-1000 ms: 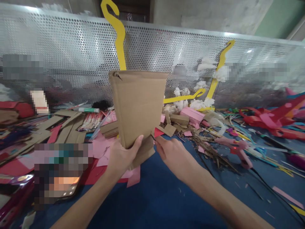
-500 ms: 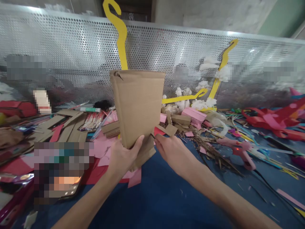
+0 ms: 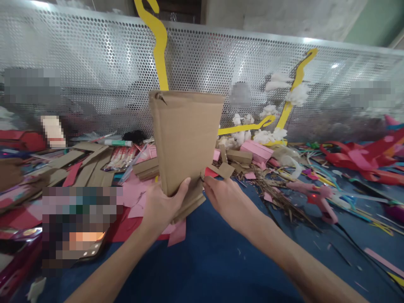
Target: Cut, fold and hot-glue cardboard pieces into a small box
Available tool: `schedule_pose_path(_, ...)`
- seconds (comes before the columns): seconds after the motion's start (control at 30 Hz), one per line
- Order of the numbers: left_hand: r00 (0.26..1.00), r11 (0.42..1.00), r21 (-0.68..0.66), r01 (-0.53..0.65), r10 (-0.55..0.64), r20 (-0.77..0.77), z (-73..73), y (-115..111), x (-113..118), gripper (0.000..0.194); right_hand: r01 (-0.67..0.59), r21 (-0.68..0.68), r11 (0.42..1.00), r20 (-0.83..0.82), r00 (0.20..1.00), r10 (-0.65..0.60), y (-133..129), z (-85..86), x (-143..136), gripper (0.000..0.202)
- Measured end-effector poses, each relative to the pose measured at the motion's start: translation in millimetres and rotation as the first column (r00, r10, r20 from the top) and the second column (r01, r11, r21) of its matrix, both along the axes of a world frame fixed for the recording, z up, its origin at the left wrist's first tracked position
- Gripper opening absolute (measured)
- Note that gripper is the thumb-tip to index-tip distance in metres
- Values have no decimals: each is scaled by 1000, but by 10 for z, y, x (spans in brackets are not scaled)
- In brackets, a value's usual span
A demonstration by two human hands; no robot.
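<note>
While the cardboard piece (image 3: pixel 189 134) was held upright above the near middle of the blue surface (image 3: pixel 202 265), its lower left part was clamped by the left hand (image 3: pixel 162 202), thumb across the front. A small dark tool (image 3: pixel 202 178) was pinched between the fingertips of the right hand (image 3: pixel 225 195), at the cardboard's lower right edge. The hands were kept apart. The pink glue gun (image 3: pixel 315 195) was positioned to the right.
</note>
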State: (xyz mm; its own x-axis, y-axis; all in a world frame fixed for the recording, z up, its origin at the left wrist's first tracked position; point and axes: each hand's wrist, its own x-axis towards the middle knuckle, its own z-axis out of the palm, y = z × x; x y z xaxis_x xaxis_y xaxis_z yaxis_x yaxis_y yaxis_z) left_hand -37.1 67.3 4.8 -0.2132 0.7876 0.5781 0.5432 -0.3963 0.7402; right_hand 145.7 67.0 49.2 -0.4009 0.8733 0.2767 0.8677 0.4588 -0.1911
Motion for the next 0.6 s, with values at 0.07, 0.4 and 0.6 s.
schedule_pose_path(0.07,1000,1000,-13,9,-9,-5,-8,4,3,24,19,-27,999,40,999,-18,-14,-36,10,21)
schedule_pose_path(0.4,999,1000,-17,-4,5,33,-14,29,-14,27,95,-73,993,134,987,-85,-66,-92,-27,25)
schedule_pose_path(0.6,999,1000,-6,-13,13,51,45,-7,10,24,94,-72,993,113,990,-86,-96,-60,-11,25)
